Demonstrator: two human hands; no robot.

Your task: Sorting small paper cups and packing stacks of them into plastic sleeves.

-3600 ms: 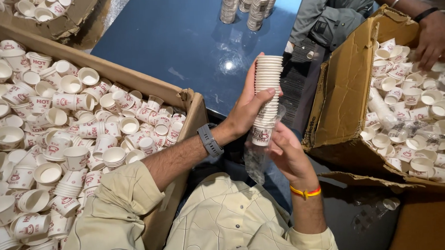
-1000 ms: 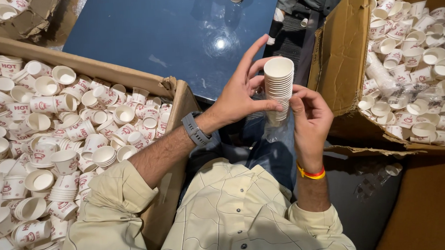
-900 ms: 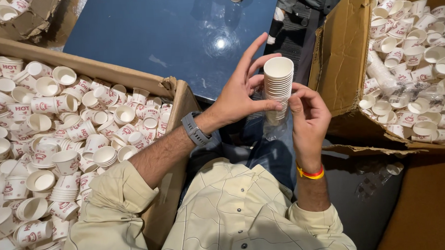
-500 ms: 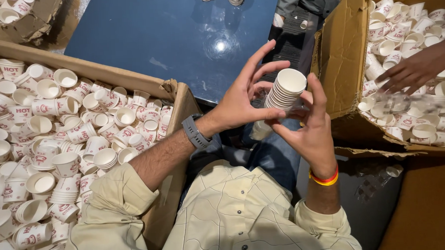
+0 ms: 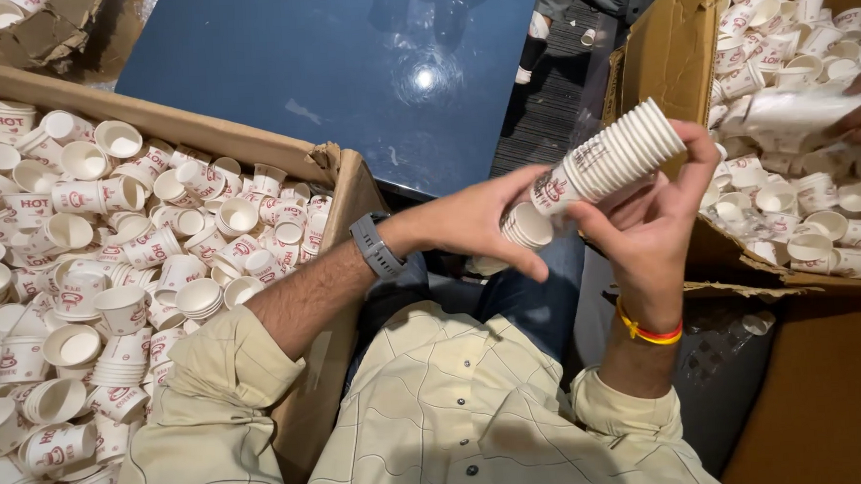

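Blue glossy table (image 5: 346,71) btwn two cup-filled cardboard boxes (image 5: 252,148); both hands, left hand (image 5: 488,220) & right hand (image 5: 657,218), round tilted cup stack (image 5: 606,157).

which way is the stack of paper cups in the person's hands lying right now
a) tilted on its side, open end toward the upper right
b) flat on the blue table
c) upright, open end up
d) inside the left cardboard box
a: the stack of paper cups lies slanted between the left hand and right hand, its open end pointing up and right toward the right cardboard box, off the blue table.
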